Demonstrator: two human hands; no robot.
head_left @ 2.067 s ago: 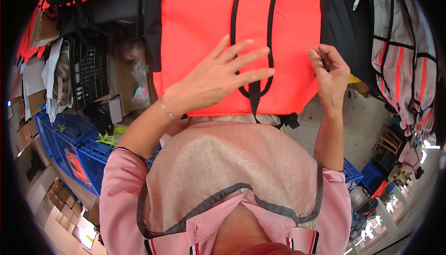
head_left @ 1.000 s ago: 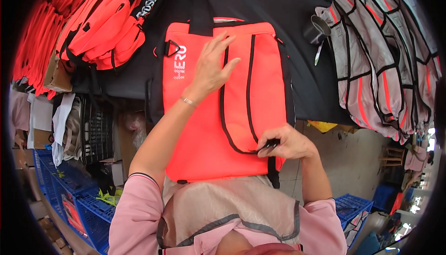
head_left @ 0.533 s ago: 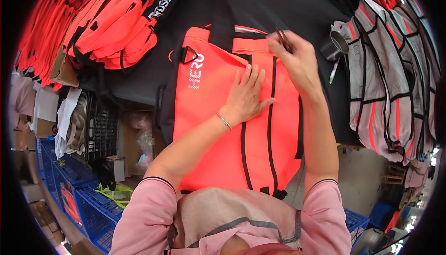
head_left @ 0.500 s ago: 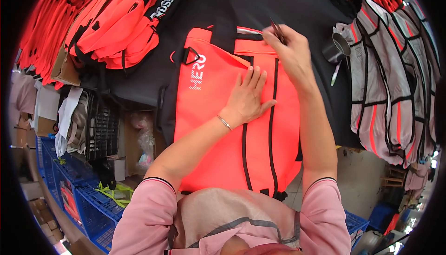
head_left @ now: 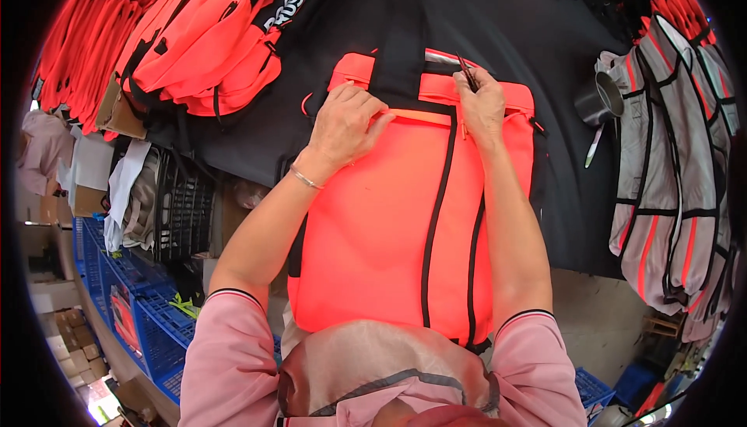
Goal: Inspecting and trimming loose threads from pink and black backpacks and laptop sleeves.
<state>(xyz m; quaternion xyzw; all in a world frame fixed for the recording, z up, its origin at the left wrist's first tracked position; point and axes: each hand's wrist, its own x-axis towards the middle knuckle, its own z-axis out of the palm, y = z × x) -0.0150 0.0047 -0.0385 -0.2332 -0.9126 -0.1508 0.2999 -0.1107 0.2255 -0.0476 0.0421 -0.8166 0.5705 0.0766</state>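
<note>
Pink short sleeves with striped cuffs (head_left: 233, 296), thin wrist bracelet (head_left: 303, 179)

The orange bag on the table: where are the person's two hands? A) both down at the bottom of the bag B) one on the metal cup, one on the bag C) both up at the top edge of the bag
C: the left hand and right hand both rest at the top edge of the orange bag, far from the metal cup.

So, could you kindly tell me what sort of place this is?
Probably a bag-making or packing workshop. Identical bright orange fabric bags are stacked on the black-covered worktable, grey vests with orange trim are piled at the right, and blue plastic crates sit below.
</note>
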